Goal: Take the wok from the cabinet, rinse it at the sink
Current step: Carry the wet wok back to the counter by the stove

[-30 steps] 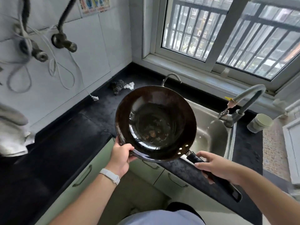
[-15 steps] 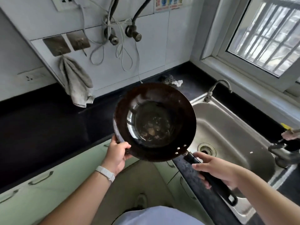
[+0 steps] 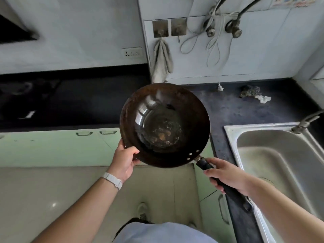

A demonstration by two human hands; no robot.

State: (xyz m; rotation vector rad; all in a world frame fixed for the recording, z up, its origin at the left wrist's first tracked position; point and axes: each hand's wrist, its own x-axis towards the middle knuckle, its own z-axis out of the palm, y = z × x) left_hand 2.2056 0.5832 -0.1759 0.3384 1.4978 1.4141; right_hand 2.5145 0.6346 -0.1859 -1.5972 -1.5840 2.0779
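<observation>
Wok (image 3: 164, 125) gripped by left hand (image 3: 124, 160) at rim, right hand (image 3: 226, 174) fingers (image 3: 213, 171) wrapped round handle (image 3: 205, 164), sink (image 3: 273, 149) lying right.

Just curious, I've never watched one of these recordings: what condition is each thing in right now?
wok: held in the air, upright, brownish specks inside
left hand: gripping the wok's rim
right hand: closed around the black handle
sink: empty, no water running
cloth: hanging from a wall hook
cabinet doors: shut
</observation>
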